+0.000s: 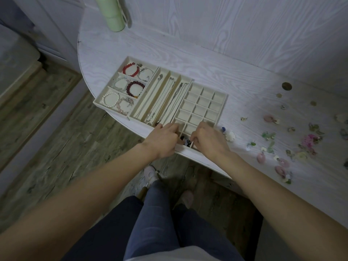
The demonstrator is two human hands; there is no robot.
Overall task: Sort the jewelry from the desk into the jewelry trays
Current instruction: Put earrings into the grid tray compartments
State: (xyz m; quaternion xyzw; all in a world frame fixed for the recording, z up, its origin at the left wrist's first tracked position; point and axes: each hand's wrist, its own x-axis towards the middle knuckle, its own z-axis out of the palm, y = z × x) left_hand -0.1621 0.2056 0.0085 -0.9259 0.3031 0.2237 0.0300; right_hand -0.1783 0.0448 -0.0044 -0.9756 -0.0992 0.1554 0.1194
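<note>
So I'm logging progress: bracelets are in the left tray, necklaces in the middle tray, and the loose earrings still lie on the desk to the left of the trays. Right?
Not quite. The head view shows the loose earrings on the desk to the right of the trays, not the left. The rest holds: bracelets fill the left tray, necklaces the middle tray.

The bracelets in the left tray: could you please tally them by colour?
Red bracelets: 2
White pearl bracelets: 1
Pink bracelets: 1
Pale or silver bracelets: 2
Total: 6
</note>
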